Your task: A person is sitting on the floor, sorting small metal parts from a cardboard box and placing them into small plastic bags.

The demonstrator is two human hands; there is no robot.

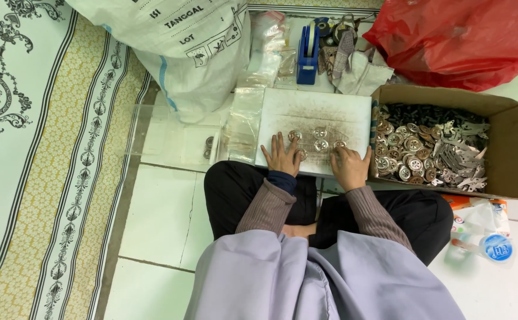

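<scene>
A white board [321, 106] lies across my lap with a few round metal discs [320, 138] on it. My left hand [282, 156] rests flat on the board's near left part, fingers spread, touching a disc by its fingertips. My right hand [349, 166] sits at the near right edge, fingers curled over one or two discs; whether it grips one is unclear. A cardboard box [507, 148] to the right holds several metal discs and flat metal pieces [430, 154].
A large white sack [182, 41] and a red plastic bag [466, 35] stand at the back. A blue tape dispenser [308, 53] and cloth lie between them. Clear plastic bags [244, 124] and a clear tray [170, 139] are left of the board. A water cup [496, 248] sits at right.
</scene>
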